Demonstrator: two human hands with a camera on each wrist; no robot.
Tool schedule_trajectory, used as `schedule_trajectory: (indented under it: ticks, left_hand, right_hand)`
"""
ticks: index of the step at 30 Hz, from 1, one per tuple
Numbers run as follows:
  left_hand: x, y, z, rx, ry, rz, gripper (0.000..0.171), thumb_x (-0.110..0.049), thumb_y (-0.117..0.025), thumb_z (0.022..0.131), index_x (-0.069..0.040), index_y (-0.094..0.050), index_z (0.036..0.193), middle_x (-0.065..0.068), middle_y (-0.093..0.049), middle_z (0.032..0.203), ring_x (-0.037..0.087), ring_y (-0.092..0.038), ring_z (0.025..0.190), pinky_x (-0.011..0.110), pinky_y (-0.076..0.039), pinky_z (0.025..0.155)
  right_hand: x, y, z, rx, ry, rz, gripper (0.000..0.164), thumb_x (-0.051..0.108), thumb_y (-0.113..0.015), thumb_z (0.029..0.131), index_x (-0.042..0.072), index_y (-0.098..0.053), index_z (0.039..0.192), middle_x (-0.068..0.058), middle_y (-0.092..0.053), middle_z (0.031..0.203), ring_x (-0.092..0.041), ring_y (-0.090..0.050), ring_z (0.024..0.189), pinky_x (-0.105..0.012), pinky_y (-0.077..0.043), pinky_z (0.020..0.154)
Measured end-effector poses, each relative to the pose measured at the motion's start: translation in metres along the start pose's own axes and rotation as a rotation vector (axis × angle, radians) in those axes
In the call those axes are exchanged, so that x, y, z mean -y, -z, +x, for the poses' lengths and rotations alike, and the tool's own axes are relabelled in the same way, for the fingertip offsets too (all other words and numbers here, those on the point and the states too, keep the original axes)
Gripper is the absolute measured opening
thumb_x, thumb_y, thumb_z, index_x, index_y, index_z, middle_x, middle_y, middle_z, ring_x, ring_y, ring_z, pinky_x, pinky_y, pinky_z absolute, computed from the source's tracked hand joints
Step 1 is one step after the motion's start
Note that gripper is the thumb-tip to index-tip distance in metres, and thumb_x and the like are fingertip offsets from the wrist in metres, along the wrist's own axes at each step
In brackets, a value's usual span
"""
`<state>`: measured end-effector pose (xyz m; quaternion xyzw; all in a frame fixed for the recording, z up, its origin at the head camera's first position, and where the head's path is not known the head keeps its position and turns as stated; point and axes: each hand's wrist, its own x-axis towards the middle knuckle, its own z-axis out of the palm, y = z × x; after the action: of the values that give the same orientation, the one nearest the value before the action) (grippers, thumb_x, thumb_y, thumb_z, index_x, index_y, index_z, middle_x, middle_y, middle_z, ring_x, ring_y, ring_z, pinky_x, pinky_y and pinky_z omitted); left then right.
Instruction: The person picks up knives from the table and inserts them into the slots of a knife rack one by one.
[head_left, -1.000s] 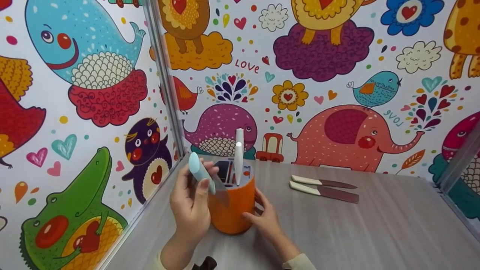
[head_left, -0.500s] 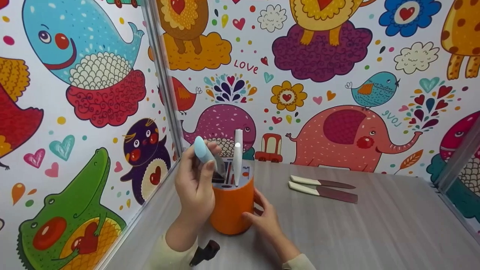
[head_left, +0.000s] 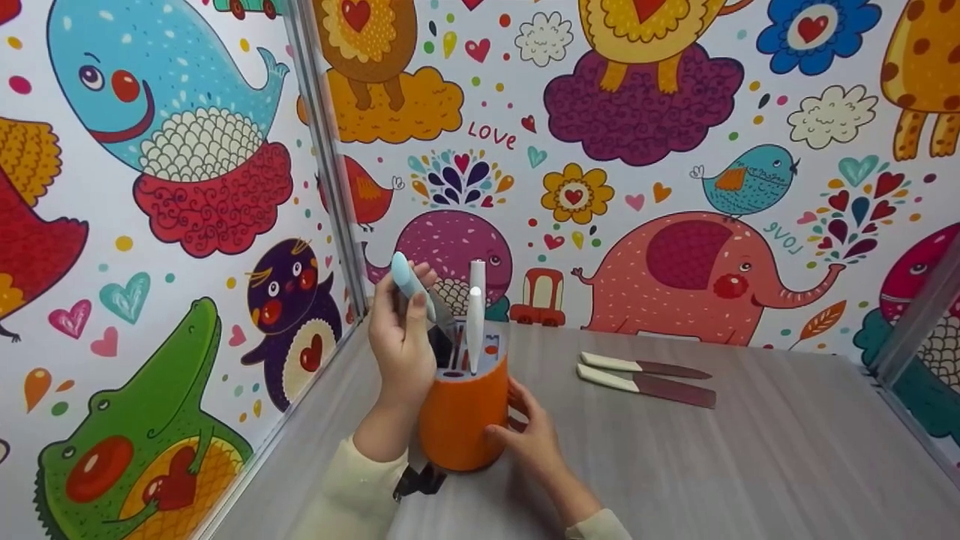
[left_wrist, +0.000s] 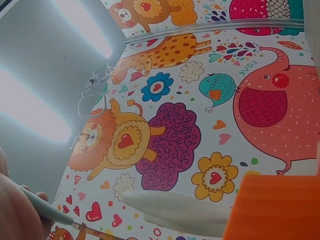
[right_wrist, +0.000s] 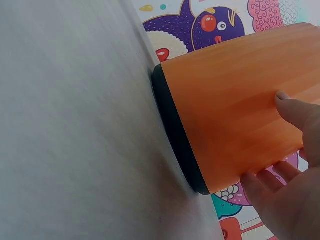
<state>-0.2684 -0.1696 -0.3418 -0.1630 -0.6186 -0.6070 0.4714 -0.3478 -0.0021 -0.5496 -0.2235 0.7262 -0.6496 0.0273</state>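
Note:
In the head view my left hand [head_left: 401, 337] grips a knife by its light blue handle [head_left: 409, 276]. Its blade slants down to the left slot of an orange knife block [head_left: 465, 420]; the tip is hidden. Two white handles [head_left: 475, 322] stick up from the block's top. On the block's right side, my right hand [head_left: 529, 427] holds it low down, thumb in front and fingers behind. The right wrist view shows that thumb and those fingers on the orange wall [right_wrist: 225, 110] above a black base [right_wrist: 177, 130]. Part of the held knife handle [left_wrist: 47, 207] appears in the left wrist view.
Two knives with cream handles and brown blades, an upper one [head_left: 645, 365] and a lower one [head_left: 646, 386], lie on the grey table [head_left: 675, 465] to the right. Printed panels [head_left: 637, 187] stand at the back and left. A black strap piece [head_left: 420, 480] hangs by my left sleeve.
My left hand has risen and moved right with the knife, bringing the blade from the block's front to over its left slot. My right hand has stayed on the block.

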Motion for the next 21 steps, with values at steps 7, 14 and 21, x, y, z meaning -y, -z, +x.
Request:
schedule_trajectory:
  ticks: [7,14,21]
  left_hand:
    - [0.009,-0.002,0.000,0.014,0.032,0.039,0.036,-0.010,-0.048,0.103,0.000,-0.045,0.137,0.012,-0.061,0.134,0.025,-0.059,0.127,0.029,-0.039,0.114]
    - [0.021,-0.006,0.002,0.043,0.092,0.046,0.036,-0.013,-0.047,0.104,-0.001,-0.046,0.138,0.009,-0.062,0.135,0.027,-0.058,0.129,0.027,-0.040,0.113]
    - [0.029,-0.011,0.003,0.031,0.115,0.087,0.036,-0.013,-0.048,0.104,-0.004,-0.047,0.138,0.008,-0.064,0.133,0.025,-0.059,0.128,0.028,-0.042,0.111]
  right_hand:
    - [-0.001,-0.001,-0.001,-0.010,0.007,-0.010,0.085,0.038,-0.081,0.079,0.024,-0.037,0.151,-0.005,-0.047,0.152,-0.029,-0.048,0.137,-0.050,-0.043,0.110]
    - [0.000,0.000,-0.001,-0.008,-0.007,-0.005,0.084,0.035,-0.081,0.080,0.027,-0.037,0.151,-0.004,-0.046,0.152,-0.029,-0.047,0.138,-0.051,-0.042,0.111]
    - [0.001,0.000,0.000,-0.011,-0.008,0.008,0.085,0.032,-0.081,0.081,0.026,-0.036,0.152,-0.005,-0.045,0.153,-0.030,-0.047,0.138,-0.053,-0.042,0.110]
